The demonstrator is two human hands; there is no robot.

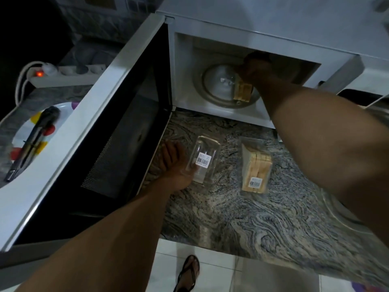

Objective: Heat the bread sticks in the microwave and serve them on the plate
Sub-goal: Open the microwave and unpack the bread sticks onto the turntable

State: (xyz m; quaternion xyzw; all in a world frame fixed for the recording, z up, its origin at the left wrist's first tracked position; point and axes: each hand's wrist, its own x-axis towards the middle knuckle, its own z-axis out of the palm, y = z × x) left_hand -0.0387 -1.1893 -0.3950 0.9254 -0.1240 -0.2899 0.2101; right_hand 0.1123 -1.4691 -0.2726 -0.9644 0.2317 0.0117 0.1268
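The white microwave [231,24] stands open, its door [117,131] swung out to the left. Inside, my right hand [255,67] grips a few pale bread sticks [243,91] over the glass turntable [219,85]. My left hand [175,165] rests on the marbled counter with its fingers against an empty clear plastic container [203,161]. A second clear pack of bread sticks [255,167] lies on the counter to the right. The white plate with coloured dots [63,110] sits at far left, behind the door, with black tongs [33,140] lying on it.
A power strip [63,74] with a lit red switch lies at the back left. The counter's front edge drops to a white tiled floor, where a sandalled foot [189,272] shows. A glass lid or bowl rim [341,211] sits at the right under my forearm.
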